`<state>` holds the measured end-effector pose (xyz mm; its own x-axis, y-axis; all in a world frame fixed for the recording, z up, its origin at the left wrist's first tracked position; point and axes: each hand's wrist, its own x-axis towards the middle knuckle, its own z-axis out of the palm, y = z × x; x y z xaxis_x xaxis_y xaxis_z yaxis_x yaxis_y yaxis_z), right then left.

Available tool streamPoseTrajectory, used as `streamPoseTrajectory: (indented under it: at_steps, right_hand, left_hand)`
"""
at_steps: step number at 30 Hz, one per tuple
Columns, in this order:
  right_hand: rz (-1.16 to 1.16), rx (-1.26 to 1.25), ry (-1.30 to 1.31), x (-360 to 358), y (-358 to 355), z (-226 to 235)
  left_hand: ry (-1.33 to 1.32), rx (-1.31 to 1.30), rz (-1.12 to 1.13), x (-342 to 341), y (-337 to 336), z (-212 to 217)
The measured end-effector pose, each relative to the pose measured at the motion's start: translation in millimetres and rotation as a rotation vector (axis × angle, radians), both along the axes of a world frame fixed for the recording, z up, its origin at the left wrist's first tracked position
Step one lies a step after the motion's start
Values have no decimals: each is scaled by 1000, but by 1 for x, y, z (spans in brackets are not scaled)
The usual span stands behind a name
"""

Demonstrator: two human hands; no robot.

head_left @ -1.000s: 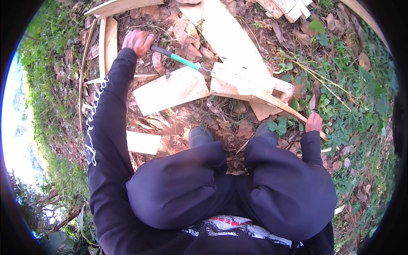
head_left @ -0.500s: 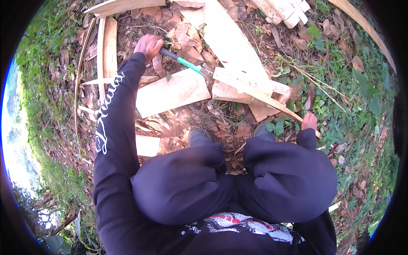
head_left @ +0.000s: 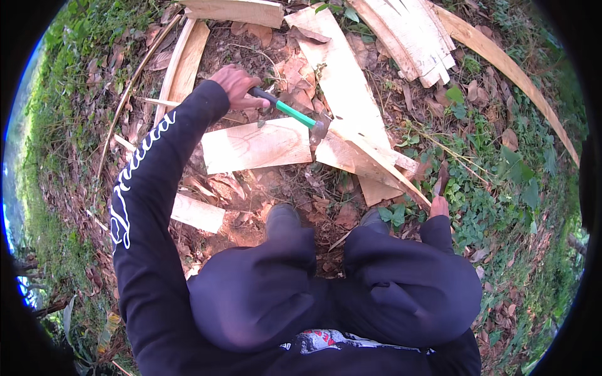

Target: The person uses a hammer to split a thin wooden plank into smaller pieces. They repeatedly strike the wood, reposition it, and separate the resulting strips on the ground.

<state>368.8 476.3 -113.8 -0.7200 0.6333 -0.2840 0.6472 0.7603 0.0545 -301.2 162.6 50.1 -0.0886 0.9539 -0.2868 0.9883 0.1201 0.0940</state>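
My left hand [head_left: 236, 86] is closed loosely round the black end of a hammer [head_left: 293, 114] with a green and black handle. The hammer's metal head rests against the far end of a thin wooden strip [head_left: 390, 168]. At the strip's near end, on the right, my right hand [head_left: 439, 207] grips it; its fingers are partly hidden by the sleeve and the wood. The strip lies tilted over a short piece of board [head_left: 342, 153]. Left of that lies a flat pale board [head_left: 257, 145] on the ground.
A long wide plank [head_left: 345, 75] runs away from me beneath the short pieces. Stacked boards [head_left: 401, 37] and a long curved strip [head_left: 520, 78] lie at the far right. More offcuts [head_left: 197, 213] lie at left among dry leaves. My boots [head_left: 282, 219] stand close to the wood.
The view has shifted slightly. The strip in my right hand now shows more of its narrow edge, and the hammer head has come against its far end. Both hands keep their holds.
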Motion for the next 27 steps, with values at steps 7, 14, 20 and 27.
streamPoseTrajectory:
  at_steps: [7,14,20,27]
  right_hand:
    - [-207,-162,61,-19,6,-4]
    - [-105,-61,28,-23,-8,8]
    - [-210,-149,-22,-43,-15,15]
    - [-471,-223,-36,-69,-21,31]
  left_hand:
    - [18,149,101,39,-43,45]
    - [133,162,235,81,-69,35]
    - [166,113,340,91,-89,23]
    - [110,104,402,105,-99,4]
